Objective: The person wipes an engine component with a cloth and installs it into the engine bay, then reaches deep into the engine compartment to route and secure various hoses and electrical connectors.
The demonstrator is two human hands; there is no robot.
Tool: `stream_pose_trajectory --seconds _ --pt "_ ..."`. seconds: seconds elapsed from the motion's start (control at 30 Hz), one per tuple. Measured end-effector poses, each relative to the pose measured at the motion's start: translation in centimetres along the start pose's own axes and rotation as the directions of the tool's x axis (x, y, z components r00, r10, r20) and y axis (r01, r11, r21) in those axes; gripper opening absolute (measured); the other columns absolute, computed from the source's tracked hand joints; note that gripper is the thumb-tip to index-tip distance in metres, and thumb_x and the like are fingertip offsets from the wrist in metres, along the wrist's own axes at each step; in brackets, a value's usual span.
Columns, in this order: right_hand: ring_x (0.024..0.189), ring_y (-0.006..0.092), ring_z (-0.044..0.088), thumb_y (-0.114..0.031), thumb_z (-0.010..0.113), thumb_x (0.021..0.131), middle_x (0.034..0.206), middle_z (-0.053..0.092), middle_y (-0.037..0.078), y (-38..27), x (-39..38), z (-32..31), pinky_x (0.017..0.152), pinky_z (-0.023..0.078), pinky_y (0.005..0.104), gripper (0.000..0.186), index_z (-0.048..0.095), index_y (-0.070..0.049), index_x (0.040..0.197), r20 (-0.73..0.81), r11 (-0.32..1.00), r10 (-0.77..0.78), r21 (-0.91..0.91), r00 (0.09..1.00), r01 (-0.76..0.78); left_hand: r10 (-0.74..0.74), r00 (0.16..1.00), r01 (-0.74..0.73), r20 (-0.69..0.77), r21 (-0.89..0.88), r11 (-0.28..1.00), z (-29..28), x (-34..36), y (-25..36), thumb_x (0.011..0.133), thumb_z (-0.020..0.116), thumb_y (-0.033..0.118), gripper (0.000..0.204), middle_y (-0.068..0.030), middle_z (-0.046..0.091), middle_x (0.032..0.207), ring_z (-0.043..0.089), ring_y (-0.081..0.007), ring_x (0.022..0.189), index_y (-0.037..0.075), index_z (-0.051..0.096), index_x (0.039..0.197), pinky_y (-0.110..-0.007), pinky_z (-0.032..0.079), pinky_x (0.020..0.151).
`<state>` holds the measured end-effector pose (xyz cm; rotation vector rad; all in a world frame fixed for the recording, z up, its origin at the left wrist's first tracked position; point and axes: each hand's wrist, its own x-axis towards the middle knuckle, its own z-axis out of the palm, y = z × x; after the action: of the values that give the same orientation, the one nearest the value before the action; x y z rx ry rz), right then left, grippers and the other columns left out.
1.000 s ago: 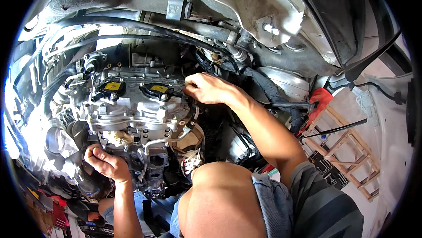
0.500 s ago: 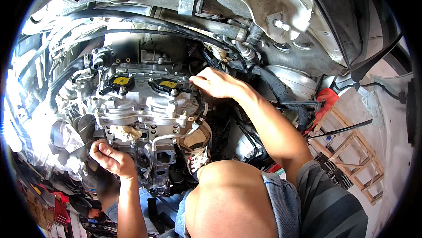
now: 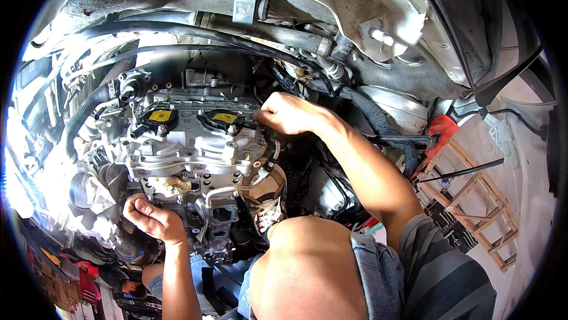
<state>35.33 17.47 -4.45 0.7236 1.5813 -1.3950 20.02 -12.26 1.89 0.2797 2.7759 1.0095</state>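
Observation:
A silver engine valve cover (image 3: 183, 145) with two black round parts (image 3: 226, 120) bearing yellow labels lies in the engine bay before me. At its right end is my right hand (image 3: 286, 113), closed with the fingertips bent down against the cover's edge; whatever they grip is hidden. My left hand (image 3: 152, 219) is closed in front of the engine's lower left side, thumb over curled fingers, and its contents cannot be made out. A crumpled pale rag (image 3: 171, 186) is tucked below the cover, just above the left hand. A bent metal pipe (image 3: 236, 190) runs to its right.
A ribbed black hose (image 3: 83, 116) curves along the left. Black cables and a thick hose (image 3: 266, 33) cross behind the engine. My bare knee (image 3: 313, 261) rises close in front. Beyond the right fender stand a wooden frame (image 3: 482, 222) and a red object (image 3: 439, 131).
The view has shifted slightly, so the engine sits a little lower in it. Both hands keep nearly the same places on the engine, with the right fingers slightly more bent.

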Motion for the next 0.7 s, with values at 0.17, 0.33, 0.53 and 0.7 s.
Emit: stream_pose_trajectory --seconds 0.17,0.33,0.53,0.7 --pt "0.051 0.0126 0.040 -0.017 0.052 0.086 0.052 0.045 0.013 0.9 0.6 1.1 0.050 0.037 0.0359 0.026 0.056 0.002 0.068 -0.097 0.983 -0.075 0.161 0.992 0.090 -0.014 1.000 0.014 -0.002 -0.002 1.000 0.1 0.1 0.3 0.102 0.039 0.017 0.020 -0.0088 0.049 0.085 0.045 -0.0190 0.079 0.001 0.047 0.094 -0.031 0.040 0.079" --pt "0.052 0.0127 0.042 -0.015 0.051 0.084 0.054 0.045 0.014 1.0 0.6 0.3 0.052 0.037 0.0359 0.022 0.057 0.001 0.072 -0.042 0.999 -0.042 0.006 0.998 0.043 0.016 0.999 -0.016 0.034 -0.003 1.000 -0.1 0.1 -0.3 0.102 0.038 0.019 0.021 -0.0096 0.049 0.090 0.046 -0.0176 0.081 0.000 0.046 0.101 -0.028 0.040 0.076" --pt "0.050 0.0139 0.039 -0.016 0.051 0.086 0.050 0.041 0.010 1.0 0.4 0.6 0.050 0.035 0.0367 0.026 0.052 0.002 0.067 -0.034 0.995 -0.051 0.089 0.998 0.053 0.031 0.999 -0.031 0.031 0.016 0.999 -0.1 -0.1 -0.4 0.102 0.038 0.018 0.021 -0.0098 0.049 0.090 0.046 -0.0181 0.081 -0.001 0.046 0.101 -0.028 0.040 0.076" --pt "0.054 0.0166 0.044 -0.015 0.053 0.085 0.055 0.048 0.012 -1.1 -0.7 -0.6 0.054 0.038 0.0370 0.021 0.056 0.002 0.073 0.004 0.998 0.054 0.011 0.999 -0.054 0.019 0.999 -0.019 0.026 0.012 1.000 -0.2 -0.1 -0.4 0.101 0.038 0.018 0.020 -0.0101 0.049 0.089 0.046 -0.0187 0.081 -0.001 0.046 0.101 -0.028 0.040 0.077"
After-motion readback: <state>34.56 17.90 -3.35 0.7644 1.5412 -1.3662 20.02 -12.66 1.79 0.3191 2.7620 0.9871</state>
